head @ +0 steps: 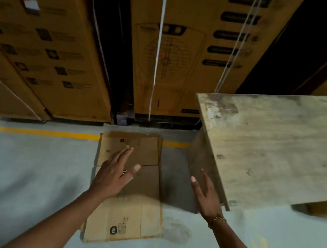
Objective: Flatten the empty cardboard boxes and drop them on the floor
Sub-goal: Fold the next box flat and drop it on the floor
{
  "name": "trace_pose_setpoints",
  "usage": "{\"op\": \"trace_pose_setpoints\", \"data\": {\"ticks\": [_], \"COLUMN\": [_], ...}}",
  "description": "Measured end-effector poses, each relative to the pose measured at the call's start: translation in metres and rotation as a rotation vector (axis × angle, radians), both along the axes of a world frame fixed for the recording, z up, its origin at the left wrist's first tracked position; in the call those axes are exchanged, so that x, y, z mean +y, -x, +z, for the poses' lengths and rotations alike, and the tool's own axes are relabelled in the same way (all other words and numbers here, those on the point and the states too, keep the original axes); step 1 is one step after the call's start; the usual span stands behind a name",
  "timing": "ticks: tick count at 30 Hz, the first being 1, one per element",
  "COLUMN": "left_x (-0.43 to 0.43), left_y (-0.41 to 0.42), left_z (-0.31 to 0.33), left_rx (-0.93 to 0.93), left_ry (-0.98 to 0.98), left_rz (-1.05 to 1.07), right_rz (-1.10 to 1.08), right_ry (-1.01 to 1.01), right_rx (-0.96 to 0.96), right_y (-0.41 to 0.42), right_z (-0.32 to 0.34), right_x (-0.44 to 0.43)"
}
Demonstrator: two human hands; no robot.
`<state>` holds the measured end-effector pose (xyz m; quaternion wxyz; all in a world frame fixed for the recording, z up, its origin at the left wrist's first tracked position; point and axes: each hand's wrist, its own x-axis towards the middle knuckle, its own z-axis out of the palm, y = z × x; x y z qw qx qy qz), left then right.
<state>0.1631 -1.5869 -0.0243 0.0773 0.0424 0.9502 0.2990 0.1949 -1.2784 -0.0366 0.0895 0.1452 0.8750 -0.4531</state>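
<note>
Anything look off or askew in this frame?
Minor only: the flattened cardboard boxes lie slightly askew, their far end covering the yellow floor line. A dull smudge marks the floor beside them, and the wooden table top is blotchy.

Flat box on the floor: one readable mark, a black square "mi" logo at its near left corner. Next to the logo is a column of small printed symbols, too small to read. Dark marks at the box's far end are illegible.

Middle carton: line drawing of a fan. Black bars with text run down its right side, blurred and unreadable.

Left carton: black icon squares with captions and a large black panel at the top, all blurred.
</note>
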Motion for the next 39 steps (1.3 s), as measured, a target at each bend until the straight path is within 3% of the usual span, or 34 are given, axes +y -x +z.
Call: {"op": "trace_pose_setpoints", "data": {"ticks": [11,16,24,39], "left_x": [0.252,0.403,0.588,0.921], "left_y": [0.018,-0.004,-0.017,0.084], "left_z": [0.09,0.102,0.109,0.086], "left_rx": [0.063,0.034,-0.012,-0.121], "left_ry": [-0.114,-0.219,-0.214,-0.232], "left_rz": [-0.288,-0.368,-0.555,-0.742], "right_rz": [-0.237,-0.357,-0.548,-0.72], "right_ry": [-0.062,-0.085,-0.108,-0.127], "right_rx": [0.148,0.216,0.202,0.07], "right_y": [-0.076,-0.118,-0.169,-0.116], "right_z": [0.09,0.11,0.121,0.118], "right_x": [0.246,0.362,0.509,0.793]}}
